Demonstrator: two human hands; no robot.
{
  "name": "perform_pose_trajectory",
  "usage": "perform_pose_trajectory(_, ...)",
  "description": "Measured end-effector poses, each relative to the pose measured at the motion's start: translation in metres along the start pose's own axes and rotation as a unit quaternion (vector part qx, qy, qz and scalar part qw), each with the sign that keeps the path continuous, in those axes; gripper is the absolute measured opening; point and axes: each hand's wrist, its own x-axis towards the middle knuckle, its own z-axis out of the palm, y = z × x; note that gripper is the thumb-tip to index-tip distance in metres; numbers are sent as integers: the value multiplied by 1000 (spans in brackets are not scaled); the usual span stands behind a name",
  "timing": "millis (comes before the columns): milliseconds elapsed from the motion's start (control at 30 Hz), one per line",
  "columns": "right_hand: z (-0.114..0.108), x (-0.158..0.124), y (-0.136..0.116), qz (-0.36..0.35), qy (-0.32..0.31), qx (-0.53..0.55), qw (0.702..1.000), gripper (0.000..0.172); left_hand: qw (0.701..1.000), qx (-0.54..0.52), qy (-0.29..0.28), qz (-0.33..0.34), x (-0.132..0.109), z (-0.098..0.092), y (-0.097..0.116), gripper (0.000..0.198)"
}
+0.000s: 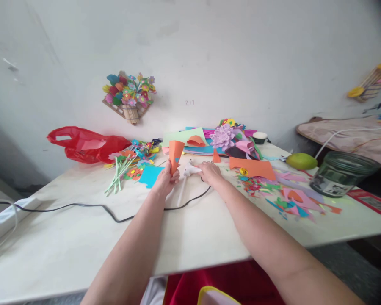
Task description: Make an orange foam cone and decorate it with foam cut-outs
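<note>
My left hand [167, 181] is closed around the lower part of an orange cone of craft foam [176, 152], held upright with its wide end up. A small blue shape sits on the cone's side. To the right, my right hand [211, 173] grips a white hot glue gun [190, 170], whose pale glue stick [181, 190] points down toward me. The gun is just right of the cone, low over the table. A flat blue foam sheet [150, 176] lies left of my left hand.
A black cord [108, 209] crosses the white table [82, 250] toward a power strip [15, 214]. Green stems [118, 176] and a red bag [85, 146] lie left. Foam scraps [292, 203], an orange strip [252, 167] and a glass jar [343, 173] are right. Foam sheets [184, 137] lie behind.
</note>
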Motion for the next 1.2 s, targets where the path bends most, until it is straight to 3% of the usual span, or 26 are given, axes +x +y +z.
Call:
perform_pose_trajectory(367,4,-1,-9,2,-2,39,999,35,1000,-27,0,5,3,-2,-1,47)
perform_pose_trajectory(533,2,1,-2,66,-16,24,997,47,999,-32,-10,4,2,0,-1,40)
perform_pose_trajectory(700,-1,2,10,138,16,6,990,35,999,-35,7,11,2,2,-1,30)
perform_pose_trajectory(833,-2,4,19,195,-13,2,981,34,999,-34,13,11,1,4,-1,25)
perform_pose_trajectory(1033,-3,5,24,194,-39,2,980,42,999,-39,13,4,0,7,0,21)
perform_pose_trajectory(1200,-7,3,33,212,-55,-27,975,36,999,-44,17,4,0,6,0,19)
